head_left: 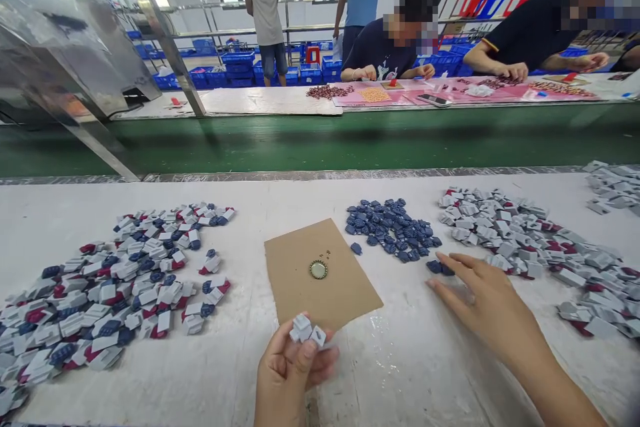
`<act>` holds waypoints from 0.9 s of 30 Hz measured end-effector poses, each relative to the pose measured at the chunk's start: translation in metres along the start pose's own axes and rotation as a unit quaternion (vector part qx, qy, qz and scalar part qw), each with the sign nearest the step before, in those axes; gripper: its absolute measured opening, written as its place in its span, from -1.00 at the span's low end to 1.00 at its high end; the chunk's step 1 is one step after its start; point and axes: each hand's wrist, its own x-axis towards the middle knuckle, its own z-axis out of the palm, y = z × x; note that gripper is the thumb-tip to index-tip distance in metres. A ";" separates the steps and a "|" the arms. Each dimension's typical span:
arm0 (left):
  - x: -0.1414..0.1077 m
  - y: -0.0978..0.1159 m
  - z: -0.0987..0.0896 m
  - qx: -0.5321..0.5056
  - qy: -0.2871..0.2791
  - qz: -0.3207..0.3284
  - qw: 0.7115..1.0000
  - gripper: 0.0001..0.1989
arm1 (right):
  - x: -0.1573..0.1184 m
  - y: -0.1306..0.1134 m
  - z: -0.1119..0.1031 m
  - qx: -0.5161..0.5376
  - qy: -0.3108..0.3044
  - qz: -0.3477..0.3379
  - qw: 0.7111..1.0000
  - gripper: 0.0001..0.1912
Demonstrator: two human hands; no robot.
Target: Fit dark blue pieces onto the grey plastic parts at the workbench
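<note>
The light grey, blocky plastic piece [307,331] is pinched between the thumb and fingers of the left hand [295,363], raised near the bottom corner of the brown cardboard sheet [295,293]; it shows a stepped block on its left and a squarish part with a small dark opening on its right. Whether these are 1 body or 2 is unclear. The small dark blue, rounded plastic pieces [390,228] lie loosely heaped on the white surface [225,373], right of the sheet, with at least 2 near the fingertips of the right hand [483,303].
</note>
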 end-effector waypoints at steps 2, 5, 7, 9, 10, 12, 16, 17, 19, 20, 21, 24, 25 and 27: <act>0.000 0.000 -0.002 0.010 -0.017 0.014 1.000 -0.63 | 0.003 0.016 0.006 -0.010 -0.037 -0.035 0.999 -0.45; 0.002 0.003 -0.006 -0.010 -0.043 0.010 0.999 -0.66 | 0.003 0.021 0.009 -0.012 -0.040 -0.041 0.998 -0.51; 0.003 0.006 -0.008 -0.023 -0.049 -0.019 0.998 -0.67 | 0.003 0.017 0.009 -0.018 -0.035 -0.041 0.998 -0.56; 0.004 0.010 -0.009 -0.029 -0.048 -0.035 0.998 -0.65 | 0.004 0.012 0.008 -0.028 -0.028 -0.039 0.998 -0.59; 0.004 0.012 -0.010 -0.028 -0.044 -0.036 0.998 -0.64 | 0.005 0.010 0.007 -0.035 -0.024 -0.036 0.998 -0.61; 0.004 0.015 -0.011 -0.022 -0.031 -0.029 0.999 -0.63 | 0.006 0.007 0.008 -0.052 -0.012 -0.030 0.998 -0.64; 0.005 0.015 -0.013 -0.014 -0.020 -0.020 1.000 -0.66 | 0.010 0.006 0.011 -0.084 0.003 -0.044 0.995 -0.66; 0.005 0.015 -0.014 -0.013 -0.019 -0.019 1.000 -0.66 | 0.012 0.007 0.012 -0.089 0.001 -0.055 0.995 -0.65; 0.005 0.014 -0.015 -0.008 -0.021 -0.019 1.000 -0.68 | 0.017 0.010 0.014 -0.093 -0.012 -0.080 0.992 -0.63; 0.005 0.014 -0.015 -0.005 -0.023 -0.018 1.000 -0.68 | 0.020 0.013 0.016 -0.091 -0.021 -0.093 0.991 -0.63; 0.005 0.014 -0.016 -0.003 -0.025 -0.015 1.000 -0.69 | 0.023 0.016 0.017 -0.088 -0.033 -0.106 0.990 -0.62; 0.004 0.016 -0.016 0.004 -0.034 -0.002 0.999 -0.71 | 0.030 0.024 0.017 -0.078 -0.065 -0.136 0.985 -0.61; 0.004 0.017 -0.016 0.007 -0.036 0.002 0.999 -0.71 | 0.030 0.025 0.015 -0.076 -0.071 -0.142 0.984 -0.61; 0.004 0.017 -0.017 0.015 -0.037 0.004 0.999 -0.71 | 0.030 0.023 0.007 -0.079 -0.070 -0.127 0.986 -0.61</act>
